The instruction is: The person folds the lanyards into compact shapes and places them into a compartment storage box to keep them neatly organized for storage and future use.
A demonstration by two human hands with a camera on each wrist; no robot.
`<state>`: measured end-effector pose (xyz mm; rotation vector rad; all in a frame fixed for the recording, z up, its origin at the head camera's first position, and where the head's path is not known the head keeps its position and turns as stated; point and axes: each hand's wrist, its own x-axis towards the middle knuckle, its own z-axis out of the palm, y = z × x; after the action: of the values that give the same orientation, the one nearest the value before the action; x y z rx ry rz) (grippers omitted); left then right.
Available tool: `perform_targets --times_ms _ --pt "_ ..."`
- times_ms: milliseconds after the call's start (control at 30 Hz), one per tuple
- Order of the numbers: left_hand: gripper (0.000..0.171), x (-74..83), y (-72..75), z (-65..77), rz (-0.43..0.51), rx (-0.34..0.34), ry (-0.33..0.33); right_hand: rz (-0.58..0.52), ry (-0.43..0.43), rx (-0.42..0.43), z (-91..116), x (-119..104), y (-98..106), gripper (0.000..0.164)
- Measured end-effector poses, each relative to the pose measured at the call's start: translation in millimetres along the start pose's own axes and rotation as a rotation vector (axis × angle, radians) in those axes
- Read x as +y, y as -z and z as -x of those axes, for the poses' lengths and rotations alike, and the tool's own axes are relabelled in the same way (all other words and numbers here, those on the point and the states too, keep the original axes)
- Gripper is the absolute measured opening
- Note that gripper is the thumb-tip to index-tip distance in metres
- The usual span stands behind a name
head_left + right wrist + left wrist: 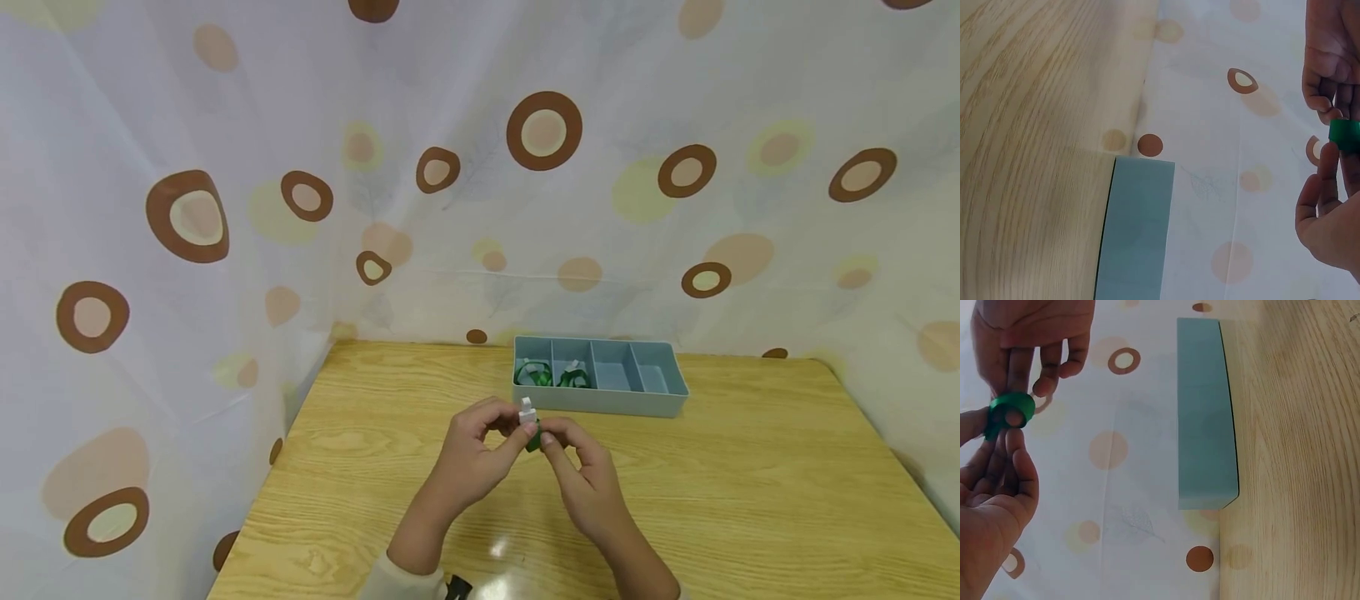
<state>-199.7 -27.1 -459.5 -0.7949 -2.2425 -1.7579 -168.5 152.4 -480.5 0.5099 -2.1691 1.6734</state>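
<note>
In the head view my left hand (478, 457) pinches a small white piece (527, 414) with a narrower tip pointing up. Green ribbon (533, 442) shows just below it, and my right hand (591, 487) pinches that ribbon between thumb and forefinger. Seen from the left wrist, the ribbon (1021, 402) curves in a loop between the fingertips of both hands. Only part of the ribbon (1342, 134) enters the right wrist view, at its right edge. Both hands are raised in front of a blue-grey divided tray (600, 402).
Two left compartments of the tray hold green ribbons (576, 377) with white pieces. The tray stands near the back of a wooden table (735, 475). A patterned curtain (465, 75) hangs behind and along the sides.
</note>
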Motion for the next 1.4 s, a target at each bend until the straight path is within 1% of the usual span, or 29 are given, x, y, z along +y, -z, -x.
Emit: perform_targets --times_ms 200,300,367,467,600,667,767,833,1067,1233,1400 --pt "0.010 2.0 -2.2 -0.2 0.000 -0.008 0.016 0.030 0.009 0.121 1.1 1.8 -4.6 0.019" --pt "0.010 2.4 -3.2 -0.2 0.001 -0.007 0.016 0.001 0.012 0.159 1.9 1.8 -5.6 0.016" --pt "0.010 2.6 -3.3 0.1 0.000 -0.004 0.021 -0.032 0.010 0.159 1.4 2.1 -4.9 0.019" --pt "0.009 2.4 -3.0 0.7 0.003 -0.001 0.026 -0.071 0.015 0.131 0.2 2.3 -2.7 0.026" --pt "0.008 1.0 -3.0 1.4 0.007 0.007 0.017 -0.062 0.021 0.119 -0.1 2.6 -1.8 0.021" --pt "0.008 0.2 -2.9 1.3 0.008 0.009 0.009 -0.060 0.033 0.128 -0.3 3.4 -2.2 0.020" --pt "0.007 0.0 -2.4 0.9 0.005 0.004 0.006 -0.072 0.070 0.136 -0.9 4.4 -2.3 0.021" --pt "0.007 0.6 -1.6 0.8 -0.003 -0.007 0.015 -0.073 0.086 0.136 -1.0 5.0 -2.2 0.021" --pt "0.007 1.9 -1.5 1.0 -0.019 -0.033 0.058 -0.057 0.087 0.130 0.0 9.5 1.6 0.019" --pt "0.009 2.5 -3.0 1.1 -0.027 -0.042 0.078 -0.098 0.095 0.093 1.4 13.5 5.5 0.018" --pt "0.011 3.1 -3.3 0.9 -0.034 -0.084 0.100 -0.119 0.074 0.082 2.2 14.7 6.6 0.018"
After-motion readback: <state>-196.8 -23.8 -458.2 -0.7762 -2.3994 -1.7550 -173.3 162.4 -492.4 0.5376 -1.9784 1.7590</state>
